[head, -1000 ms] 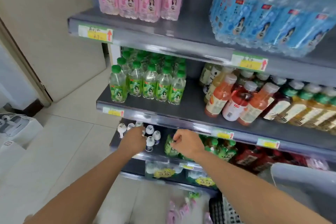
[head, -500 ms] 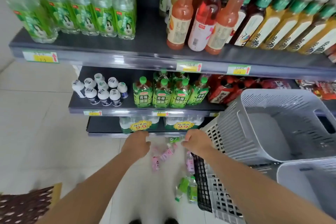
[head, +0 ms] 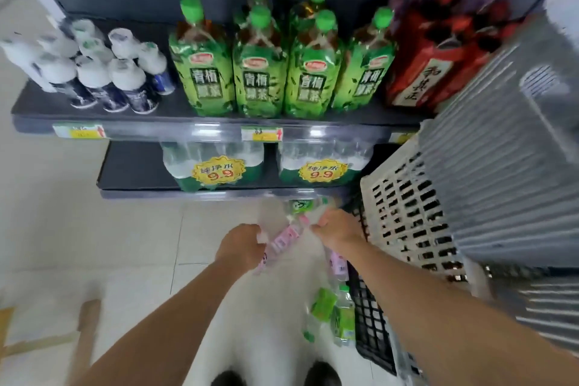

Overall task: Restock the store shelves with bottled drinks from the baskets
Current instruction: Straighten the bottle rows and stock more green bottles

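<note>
Leaning lower than half a second ago, both hands now nearer the floor bottles. Facing dark shelves (head: 188, 117), with a grey basket (head: 501, 166) tilting at right over a cream basket (head: 404, 213) and a black basket (head: 369, 316). Showing water packs (head: 217, 171) stickered "9.9" on the bottom shelf; above, green tea bottles (head: 260, 78) reading 青梅绿茶, red bottles (head: 419, 81) and small white bottles (head: 94, 72). Curling left hand (head: 242, 247) round a pink-labelled bottle (head: 285, 238) lying slantwise between both hands. Holding right hand (head: 336, 229) curled just beside its upper end, touching clear plastic; grip too blurred to tell. Leaving green-labelled bottles (head: 332, 310) beside the black basket, under the right forearm.
</note>
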